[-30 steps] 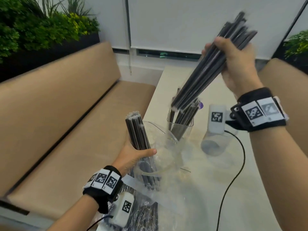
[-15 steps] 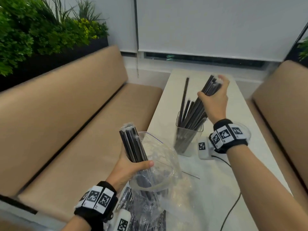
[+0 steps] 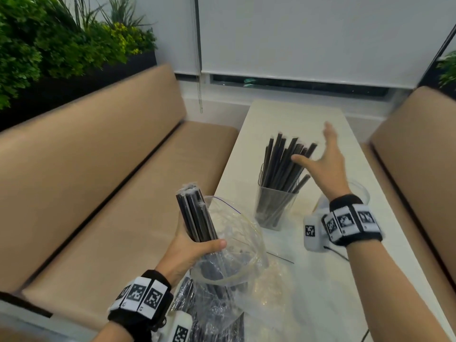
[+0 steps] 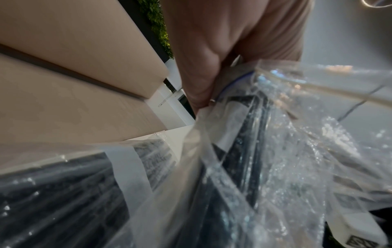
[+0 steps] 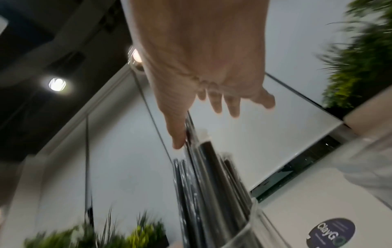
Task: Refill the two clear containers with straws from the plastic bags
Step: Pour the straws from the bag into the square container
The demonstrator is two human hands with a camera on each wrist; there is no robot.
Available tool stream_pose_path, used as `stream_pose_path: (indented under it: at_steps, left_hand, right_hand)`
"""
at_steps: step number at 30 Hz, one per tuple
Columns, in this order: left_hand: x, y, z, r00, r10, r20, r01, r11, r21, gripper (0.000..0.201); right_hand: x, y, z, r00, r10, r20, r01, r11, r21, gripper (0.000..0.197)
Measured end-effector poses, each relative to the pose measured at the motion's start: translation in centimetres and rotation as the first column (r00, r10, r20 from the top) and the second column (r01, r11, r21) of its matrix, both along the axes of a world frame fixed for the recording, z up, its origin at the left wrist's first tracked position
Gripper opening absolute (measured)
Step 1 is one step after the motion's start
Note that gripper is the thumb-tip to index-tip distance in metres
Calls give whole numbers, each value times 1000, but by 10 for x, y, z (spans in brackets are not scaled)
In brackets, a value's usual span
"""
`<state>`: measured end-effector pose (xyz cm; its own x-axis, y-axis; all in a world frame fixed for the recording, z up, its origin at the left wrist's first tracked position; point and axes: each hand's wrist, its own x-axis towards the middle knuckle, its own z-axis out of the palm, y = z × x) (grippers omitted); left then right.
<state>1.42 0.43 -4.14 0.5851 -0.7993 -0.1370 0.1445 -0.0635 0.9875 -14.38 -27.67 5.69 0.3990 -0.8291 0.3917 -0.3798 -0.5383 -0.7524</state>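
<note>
Standing fanned out in a clear cup (image 3: 272,208) on the white table (image 3: 385,280), a batch of black straws (image 3: 283,164) leans in several directions. The right hand (image 3: 325,164) hangs just beside their tops with fingers spread and straight, holding nothing; its thumb lies against the upper straws. A second clear cup (image 3: 361,191) sits mostly hidden behind that wrist. Nearer the camera, the left hand (image 3: 187,250) is wrapped around a wrapped bundle of straws (image 3: 195,218) that sticks up out of an open plastic bag (image 3: 237,245), gripping bag and bundle together. Another bag of straws (image 4: 63,193) lies flat on the table below. Tan benches (image 3: 98,181) flank the table.
</note>
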Motion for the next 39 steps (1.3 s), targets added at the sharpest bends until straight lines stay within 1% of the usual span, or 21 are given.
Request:
stream_pose_path:
  at_steps: [1, 2, 3, 6, 9, 11, 13, 15, 17, 18, 22, 24, 25, 27, 29, 30, 32, 33, 35, 37, 39]
  left_hand:
    - [0, 1, 1, 1000, 3, 3, -3, 1000, 3, 121]
    - [0, 1, 2, 1000, 6, 7, -6, 1000, 5, 120]
    - [0, 2, 2, 1000, 8, 9, -8, 1000, 10, 120]
    - [1, 2, 4, 1000, 16, 10, -17, 999, 28, 117]
    - [0, -1, 7, 1000, 15, 12, -16, 999, 40, 119]
    - [0, -2, 9, 1000, 12, 19, -13, 999, 45, 121]
    - [1, -2, 10, 1000, 7, 27, -9, 999, 47, 123]
    - [1, -2, 11, 1000, 4, 30, -5, 999, 52, 124]
    - [1, -2, 11, 1000, -4, 30, 2, 998, 60, 121]
    - [0, -3, 11, 999, -4, 33, 2, 998, 63, 118]
    - [-2, -6, 13, 999, -2, 38, 0, 998, 68, 114]
    - [-1, -7, 13, 999, -4, 33, 2, 998, 65, 114]
    - [-1, -8, 13, 999, -6, 33, 3, 998, 64, 113]
    - [0, -9, 14, 1000, -7, 31, 5, 998, 63, 112]
    - [0, -11, 15, 1000, -8, 27, 6, 998, 61, 113]
    - [0, -12, 15, 1000, -10, 29, 8, 998, 62, 114]
    - [-1, -15, 17, 999, -21, 41, 18, 998, 67, 114]
    - [-1, -17, 17, 999, -28, 46, 25, 997, 70, 115]
    - [-3, -20, 19, 997, -49, 59, 44, 996, 76, 117]
    - [-6, -24, 20, 995, -70, 66, 65, 995, 76, 118]
    - [-9, -27, 22, 994, -81, 68, 77, 995, 70, 117]
  right_hand:
    - [-8, 7, -3, 993, -10, 117, 13, 1000, -25, 98]
    - [-13, 15, -7, 985, -8, 170, 17, 999, -52, 95]
    - [-14, 20, -11, 989, 2, 149, 10, 997, -76, 91]
    - [3, 15, -26, 996, 54, -77, -61, 994, -89, 72]
    - [22, 3, -35, 984, 136, -115, -143, 988, -60, 49]
    - [25, 2, -37, 983, 118, -142, -129, 989, -68, 41]
    - [22, 4, -29, 994, 84, -75, -89, 994, -67, 44]
    - [23, 2, -13, 994, 106, -27, -108, 993, -55, 57]
    - [34, -5, 3, 967, 143, -210, -174, 975, -137, 66]
    - [42, -10, 9, 938, 168, -304, -228, 958, -174, 65]
    - [63, -27, 6, 827, 342, -447, -435, 892, -124, 32]
    - [63, -31, 0, 763, 328, -557, -464, 878, -119, 28]
    - [62, -31, 0, 744, 324, -584, -465, 879, -104, 29]
    - [55, -29, 6, 755, 310, -578, -428, 901, -76, 36]
    - [48, -28, 8, 769, 238, -593, -354, 931, -86, 49]
    - [45, -27, 6, 756, 207, -621, -329, 940, -87, 57]
    - [42, -24, -2, 744, 202, -637, -320, 944, -74, 70]
    - [43, -26, -4, 770, 229, -595, -325, 944, -58, 70]
    - [50, -28, -2, 836, 246, -490, -313, 948, -57, 54]
    - [60, -29, -1, 843, 164, -512, -274, 950, -146, 41]
    - [69, -29, -1, 837, 54, -544, -225, 941, -252, 43]
